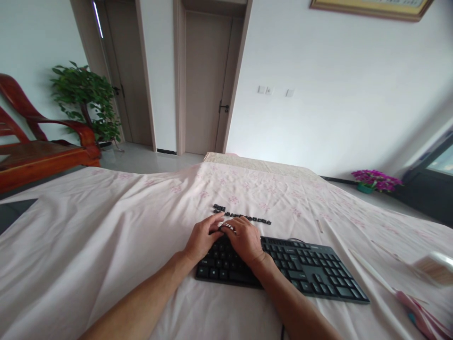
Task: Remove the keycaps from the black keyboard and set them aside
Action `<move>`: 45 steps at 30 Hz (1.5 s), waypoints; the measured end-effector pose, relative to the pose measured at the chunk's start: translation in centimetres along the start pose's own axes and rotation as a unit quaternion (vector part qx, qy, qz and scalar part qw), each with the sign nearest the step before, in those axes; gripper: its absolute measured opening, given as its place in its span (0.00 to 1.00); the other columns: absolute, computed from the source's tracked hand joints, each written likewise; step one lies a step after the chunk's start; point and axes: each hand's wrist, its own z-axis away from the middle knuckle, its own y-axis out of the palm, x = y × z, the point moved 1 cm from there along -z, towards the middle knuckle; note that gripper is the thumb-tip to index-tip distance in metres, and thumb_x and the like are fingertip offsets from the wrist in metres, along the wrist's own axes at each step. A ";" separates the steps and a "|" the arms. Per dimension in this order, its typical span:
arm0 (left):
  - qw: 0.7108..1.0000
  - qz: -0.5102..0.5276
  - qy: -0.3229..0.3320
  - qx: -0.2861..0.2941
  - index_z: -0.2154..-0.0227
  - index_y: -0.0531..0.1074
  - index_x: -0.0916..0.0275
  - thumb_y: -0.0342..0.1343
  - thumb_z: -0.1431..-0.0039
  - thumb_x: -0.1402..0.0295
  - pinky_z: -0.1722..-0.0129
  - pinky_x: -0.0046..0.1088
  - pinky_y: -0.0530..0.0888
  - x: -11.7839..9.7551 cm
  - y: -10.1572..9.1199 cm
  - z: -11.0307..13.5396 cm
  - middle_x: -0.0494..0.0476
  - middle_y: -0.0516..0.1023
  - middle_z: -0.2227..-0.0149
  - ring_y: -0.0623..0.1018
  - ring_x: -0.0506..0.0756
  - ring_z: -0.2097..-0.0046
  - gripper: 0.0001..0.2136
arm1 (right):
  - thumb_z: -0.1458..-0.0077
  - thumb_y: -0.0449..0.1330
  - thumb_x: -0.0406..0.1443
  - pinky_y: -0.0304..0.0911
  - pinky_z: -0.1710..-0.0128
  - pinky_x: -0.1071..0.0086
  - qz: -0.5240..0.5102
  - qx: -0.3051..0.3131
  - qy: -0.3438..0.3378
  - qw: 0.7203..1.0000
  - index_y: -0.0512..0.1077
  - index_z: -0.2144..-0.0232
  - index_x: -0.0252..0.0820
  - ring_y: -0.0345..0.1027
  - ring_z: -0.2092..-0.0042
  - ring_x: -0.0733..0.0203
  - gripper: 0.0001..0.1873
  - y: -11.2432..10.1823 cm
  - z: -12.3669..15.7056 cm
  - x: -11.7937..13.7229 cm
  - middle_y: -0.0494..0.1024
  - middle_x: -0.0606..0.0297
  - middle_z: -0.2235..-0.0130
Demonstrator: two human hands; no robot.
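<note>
From the head camera, looking forward and down: two bare hands meet over the far left corner of a black keyboard [292,262], which lies at a slant on a table covered with a pale pink, flower-printed cloth [141,222]. The left hand [200,239] is half curled, its thumb and forefinger bent in toward the other hand. The right hand [245,237] lies palm down, fingers bent, thumb tucked toward the left thumb. The fingertips almost meet around a thin, shiny detail and a small dark spot, too small to make out; whether either hand pinches something, I cannot tell.

The hands and right wrist hide much of the keyboard's left half; its number pad, at right, is in plain sight. Just beyond the fingers, loose black keycaps [260,220] lie in a line, partly covered by the right hand, with a short group [219,207] behind its left end.

To the right of the keyboard lie a thin stick [320,226], a blurred pink item [423,315] and a clear tub [437,268] of thin sticks. Farther off are a reddish wooden chair [67,151] and a leafy green plant [83,92] at left, a closed door [207,75] ahead, and purple flowers [377,178] at right.
</note>
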 end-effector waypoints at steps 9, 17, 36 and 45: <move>0.994 -0.035 -0.027 -0.097 0.51 0.69 0.60 0.53 0.44 0.68 0.54 0.33 0.73 0.6 -1.1 -0.8 0.57 0.78 0.58 0.77 0.55 0.56 0.17 | 0.46 0.57 0.44 0.56 0.68 0.70 0.022 0.039 0.163 0.986 0.78 0.66 0.52 0.72 0.63 0.57 0.10 -0.8 -4.8 -3.4 0.80 0.66 0.67; 0.995 -0.037 -0.034 -0.090 0.57 0.73 0.61 0.52 0.45 0.72 0.53 0.33 0.73 1.1 -1.2 -1.0 0.57 0.79 0.60 0.78 0.54 0.58 0.13 | 0.49 0.59 0.41 0.56 0.67 0.70 0.078 0.101 0.220 0.967 0.78 0.68 0.49 0.71 0.63 0.57 0.09 1.3 -8.2 -6.0 0.79 0.64 0.68; 0.995 -0.025 -0.051 -0.080 0.60 0.75 0.62 0.51 0.45 0.73 0.54 0.30 0.74 1.2 -1.0 -1.1 0.57 0.80 0.60 0.79 0.54 0.58 0.11 | 0.49 0.59 0.44 0.57 0.67 0.70 0.107 0.141 0.216 0.960 0.78 0.68 0.51 0.72 0.60 0.55 0.10 2.9 -8.7 -6.2 0.79 0.64 0.65; 0.995 -0.051 -0.043 -0.075 0.61 0.75 0.61 0.52 0.45 0.72 0.55 0.28 0.73 0.8 -1.0 -1.1 0.55 0.80 0.60 0.78 0.54 0.58 0.11 | 0.37 0.42 0.47 0.57 0.64 0.70 0.089 0.101 0.147 0.980 0.76 0.65 0.44 0.70 0.59 0.57 0.25 0.0 -8.2 -4.5 0.78 0.60 0.62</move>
